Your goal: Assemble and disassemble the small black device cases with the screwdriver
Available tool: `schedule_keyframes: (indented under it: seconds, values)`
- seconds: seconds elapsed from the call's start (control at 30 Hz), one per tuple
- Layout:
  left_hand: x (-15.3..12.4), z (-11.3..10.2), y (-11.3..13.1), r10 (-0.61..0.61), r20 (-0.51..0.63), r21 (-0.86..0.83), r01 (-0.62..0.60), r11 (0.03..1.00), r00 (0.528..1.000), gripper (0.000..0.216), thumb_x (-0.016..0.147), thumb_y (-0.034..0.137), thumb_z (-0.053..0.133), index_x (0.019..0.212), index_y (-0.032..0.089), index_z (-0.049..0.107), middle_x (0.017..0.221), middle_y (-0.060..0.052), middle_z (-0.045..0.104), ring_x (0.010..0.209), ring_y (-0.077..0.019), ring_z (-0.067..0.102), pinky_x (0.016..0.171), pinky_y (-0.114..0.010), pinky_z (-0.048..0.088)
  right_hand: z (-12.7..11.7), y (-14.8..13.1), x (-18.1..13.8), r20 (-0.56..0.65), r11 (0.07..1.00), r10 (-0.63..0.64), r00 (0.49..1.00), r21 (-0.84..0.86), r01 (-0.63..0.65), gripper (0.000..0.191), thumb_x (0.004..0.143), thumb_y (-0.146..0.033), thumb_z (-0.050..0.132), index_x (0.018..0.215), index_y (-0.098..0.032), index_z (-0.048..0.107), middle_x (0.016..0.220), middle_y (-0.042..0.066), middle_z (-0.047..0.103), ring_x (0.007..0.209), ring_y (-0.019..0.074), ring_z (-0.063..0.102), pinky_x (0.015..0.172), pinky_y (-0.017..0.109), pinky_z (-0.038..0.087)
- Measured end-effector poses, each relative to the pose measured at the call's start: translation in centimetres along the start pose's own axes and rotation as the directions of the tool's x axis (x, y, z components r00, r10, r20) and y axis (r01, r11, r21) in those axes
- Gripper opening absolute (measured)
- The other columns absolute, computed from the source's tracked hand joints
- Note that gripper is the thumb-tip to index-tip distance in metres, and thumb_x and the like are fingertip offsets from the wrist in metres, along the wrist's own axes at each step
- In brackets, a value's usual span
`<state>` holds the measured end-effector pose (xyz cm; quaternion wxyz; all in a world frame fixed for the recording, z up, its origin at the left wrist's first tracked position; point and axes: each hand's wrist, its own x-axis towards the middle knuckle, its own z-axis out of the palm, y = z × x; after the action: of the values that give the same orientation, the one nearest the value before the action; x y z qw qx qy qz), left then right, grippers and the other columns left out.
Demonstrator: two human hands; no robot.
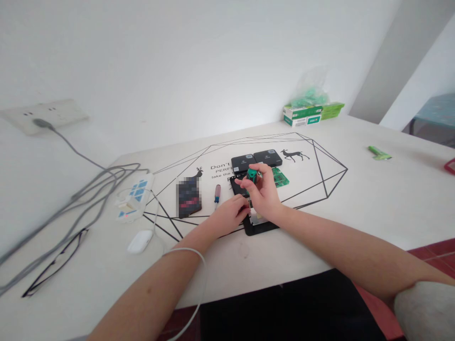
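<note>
My right hand [266,194] is wrapped around the green and black handle of a screwdriver [252,176], held upright with its shaft pointing down. My left hand [232,214] has its fingers drawn together beside the shaft, at the left edge of an opened black device casing [253,230]. What those fingertips pinch is hidden. A silvery metal plate [256,218] lies in the casing, partly covered by my hands. Just beyond them rests a black cover [234,185], and a green circuit board [281,177] shows to the right.
Two closed black device boxes [243,163] [268,157] sit behind my hands. To the left are another screwdriver [217,193], a pixelated phone-like object [188,198], a power strip [137,196], a white case [140,242] and glasses [53,265]. A white cable [204,279] crosses my left forearm.
</note>
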<state>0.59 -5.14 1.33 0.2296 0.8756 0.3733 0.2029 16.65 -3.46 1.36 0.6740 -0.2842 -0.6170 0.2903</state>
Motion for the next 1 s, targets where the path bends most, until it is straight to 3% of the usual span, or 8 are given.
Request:
schedule_keyframes:
  seconds: [0.33, 0.5, 0.67, 0.77, 0.87, 1.0]
  values:
    - [0.1, -0.2, 0.0, 0.03, 0.004, -0.028, -0.029, 0.999, 1.0, 0.017, 0.103, 0.029, 0.053, 0.103, 0.021, 0.068, 0.108, -0.01, 0.069, 0.106, -0.0268, 0.065, 0.098, -0.044, 0.056, -0.1, -0.6, 0.1, 0.162, 0.989, -0.018, 0.987, 0.145, -0.006, 0.03, 0.106, -0.045, 0.054, 0.133, -0.032, 0.047, 0.105, 0.002, 0.055, 0.081, 0.0136, 0.068, 0.083, 0.042, 0.069]
    - [0.1, -0.3, 0.1, 0.035, 0.008, -0.032, -0.035, 0.999, 0.999, 0.018, 0.103, 0.029, 0.052, 0.101, 0.021, 0.068, 0.109, -0.01, 0.07, 0.11, -0.0273, 0.066, 0.102, -0.045, 0.056, -0.2, -0.8, 0.2, 0.158, 0.996, -0.029, 0.987, 0.092, 0.014, 0.033, 0.105, -0.046, 0.055, 0.134, -0.031, 0.049, 0.11, 0.004, 0.056, 0.084, 0.0146, 0.066, 0.079, 0.038, 0.069]
    - [0.1, -0.3, 0.2, 0.041, -0.003, -0.048, -0.041, 0.998, 0.999, 0.016, 0.101, 0.025, 0.053, 0.1, 0.02, 0.067, 0.112, -0.011, 0.071, 0.111, -0.0276, 0.066, 0.099, -0.045, 0.057, -0.9, -1.9, 1.1, 0.247, 0.963, -0.21, 0.946, -0.114, 0.244, 0.027, 0.103, -0.034, 0.058, 0.129, -0.027, 0.061, 0.118, 0.01, 0.064, 0.105, 0.0227, 0.065, 0.088, 0.042, 0.063]
    - [0.0, -0.2, 0.1, 0.032, -0.007, -0.033, -0.033, 0.999, 0.999, 0.015, 0.1, 0.023, 0.053, 0.097, 0.019, 0.067, 0.109, -0.011, 0.071, 0.104, -0.0262, 0.067, 0.093, -0.043, 0.058, -1.1, -2.5, 1.6, 0.31, 0.942, -0.278, 0.909, -0.098, 0.321, 0.028, 0.106, -0.031, 0.05, 0.131, -0.026, 0.063, 0.118, 0.01, 0.068, 0.11, 0.0231, 0.065, 0.097, 0.045, 0.06]
    - [0.0, -0.1, 0.1, 0.015, -0.008, 0.015, -0.015, 1.0, 1.0, 0.015, 0.099, 0.023, 0.053, 0.093, 0.019, 0.066, 0.102, -0.009, 0.07, 0.095, -0.0241, 0.066, 0.085, -0.04, 0.058, -1.3, -2.8, 1.9, 0.39, 0.958, -0.242, 0.888, -0.049, 0.283, 0.033, 0.11, -0.033, 0.04, 0.133, -0.026, 0.063, 0.125, 0.009, 0.07, 0.115, 0.0216, 0.066, 0.103, 0.044, 0.057]
    - [0.0, -0.2, 0.3, 0.007, -0.006, 0.043, -0.007, 0.999, 1.0, 0.013, 0.098, 0.021, 0.053, 0.09, 0.019, 0.063, 0.097, -0.007, 0.067, 0.09, -0.0225, 0.064, 0.083, -0.038, 0.056, -1.6, -3.1, 2.0, 0.466, 0.99, -0.11, 0.878, -0.025, 0.137, 0.037, 0.112, -0.037, 0.035, 0.133, -0.026, 0.063, 0.128, 0.008, 0.07, 0.115, 0.0195, 0.068, 0.108, 0.042, 0.055]
